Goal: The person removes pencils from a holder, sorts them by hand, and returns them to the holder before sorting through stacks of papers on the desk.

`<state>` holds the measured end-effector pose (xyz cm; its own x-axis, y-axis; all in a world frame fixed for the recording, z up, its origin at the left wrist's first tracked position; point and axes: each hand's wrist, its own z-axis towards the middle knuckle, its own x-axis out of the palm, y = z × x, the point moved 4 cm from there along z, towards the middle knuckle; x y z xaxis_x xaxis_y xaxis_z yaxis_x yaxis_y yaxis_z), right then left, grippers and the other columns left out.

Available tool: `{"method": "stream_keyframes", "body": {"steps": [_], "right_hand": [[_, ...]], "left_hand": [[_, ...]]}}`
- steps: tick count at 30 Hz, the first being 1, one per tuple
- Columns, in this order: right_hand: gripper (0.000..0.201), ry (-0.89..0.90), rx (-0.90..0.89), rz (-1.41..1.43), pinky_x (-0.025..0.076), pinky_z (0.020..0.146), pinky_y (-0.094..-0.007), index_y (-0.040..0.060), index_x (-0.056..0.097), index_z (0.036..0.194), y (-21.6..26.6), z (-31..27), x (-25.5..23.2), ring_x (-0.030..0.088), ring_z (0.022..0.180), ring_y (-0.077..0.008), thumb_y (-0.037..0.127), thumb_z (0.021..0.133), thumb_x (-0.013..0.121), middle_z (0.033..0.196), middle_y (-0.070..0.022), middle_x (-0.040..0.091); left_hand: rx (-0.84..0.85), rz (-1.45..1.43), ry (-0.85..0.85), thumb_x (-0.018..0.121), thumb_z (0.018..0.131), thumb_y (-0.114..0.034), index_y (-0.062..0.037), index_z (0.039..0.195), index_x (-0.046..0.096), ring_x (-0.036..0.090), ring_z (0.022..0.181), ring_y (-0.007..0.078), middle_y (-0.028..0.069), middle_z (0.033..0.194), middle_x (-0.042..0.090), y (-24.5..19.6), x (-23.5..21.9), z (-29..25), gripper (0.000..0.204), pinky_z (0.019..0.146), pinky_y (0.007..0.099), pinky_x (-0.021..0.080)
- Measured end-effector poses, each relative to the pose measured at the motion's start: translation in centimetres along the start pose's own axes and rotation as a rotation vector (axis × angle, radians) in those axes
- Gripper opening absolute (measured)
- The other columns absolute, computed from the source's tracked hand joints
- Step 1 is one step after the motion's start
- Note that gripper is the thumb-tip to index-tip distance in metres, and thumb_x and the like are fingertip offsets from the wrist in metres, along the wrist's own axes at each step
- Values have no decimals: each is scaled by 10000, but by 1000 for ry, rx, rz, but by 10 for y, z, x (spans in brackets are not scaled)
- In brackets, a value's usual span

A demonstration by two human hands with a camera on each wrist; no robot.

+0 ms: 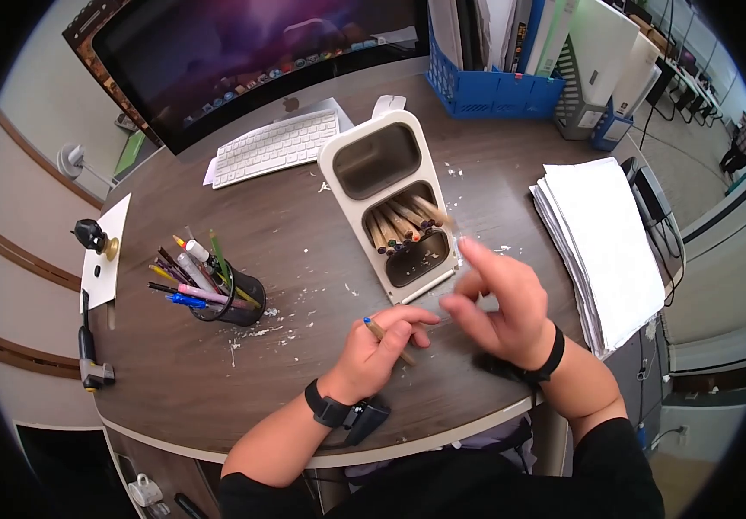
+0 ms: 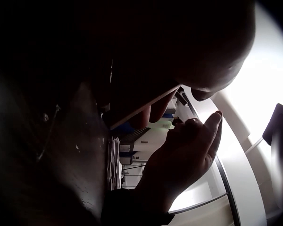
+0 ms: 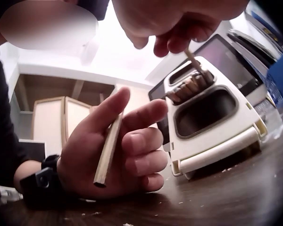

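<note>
My left hand (image 1: 367,355) holds a wooden coloured pencil (image 1: 375,328) with a blue end between thumb and fingers, low over the desk. In the right wrist view this pencil (image 3: 108,153) slants across the palm. My right hand (image 1: 507,303) is above the right side of a cream organizer (image 1: 354,192) with three compartments, thumb and index finger apart. A blurred pencil (image 1: 431,210) leans out of the middle compartment close to the right fingertips. Several more wooden pencils (image 1: 395,227) lie bundled in that compartment. The compartments on either side hold no pencils.
A black mesh cup (image 1: 248,298) of pens stands left on the desk (image 1: 304,251), among white scraps. Behind are a keyboard (image 1: 278,145), mouse (image 1: 388,105) and monitor (image 1: 261,60). A paper stack (image 1: 602,251) lies right; a blue file holder (image 1: 494,93) is at the back.
</note>
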<state>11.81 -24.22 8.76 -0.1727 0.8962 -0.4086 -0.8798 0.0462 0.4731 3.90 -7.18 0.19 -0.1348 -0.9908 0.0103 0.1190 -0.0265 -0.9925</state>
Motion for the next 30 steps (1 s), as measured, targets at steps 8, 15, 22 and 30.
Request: {"method": "stream_keyframes", "body": {"steps": [8, 15, 22, 30], "right_hand": [[188, 174, -26, 53, 505, 545, -342, 86, 725, 938, -13, -1, 16, 651, 608, -228, 135, 807, 851, 727, -41, 671], [445, 431, -60, 122, 531, 620, -368, 101, 717, 1197, 8, -18, 41, 666, 687, -251, 170, 784, 868, 773, -51, 641], [382, 196, -104, 327, 572, 671, -335, 31, 734, 1102, 14, -6, 17, 723, 788, -248, -58, 735, 798, 902, -92, 713], [407, -38, -411, 61, 502, 597, -349, -9, 674, 1196, 44, 1, -33, 625, 686, -218, -43, 809, 798, 900, -79, 685]], "left_hand": [[77, -122, -70, 379, 1113, -536, 9, 1350, 604, 623, 971, 170, 98, 1044, 665, 5, 0, -4, 636, 888, 325, 506], [153, -136, -188, 239, 1010, -792, 12, 1426, 515, 587, 1005, 168, 93, 1108, 617, -6, -5, 0, 946, 924, 319, 468], [132, -120, -31, 235, 975, -836, 33, 1392, 574, 614, 985, 162, 101, 1041, 662, -1, 0, -2, 1022, 906, 326, 489], [-6, -73, -53, 273, 1069, -690, 53, 1332, 587, 637, 977, 191, 133, 1025, 687, 7, -7, -1, 849, 930, 343, 491]]}}
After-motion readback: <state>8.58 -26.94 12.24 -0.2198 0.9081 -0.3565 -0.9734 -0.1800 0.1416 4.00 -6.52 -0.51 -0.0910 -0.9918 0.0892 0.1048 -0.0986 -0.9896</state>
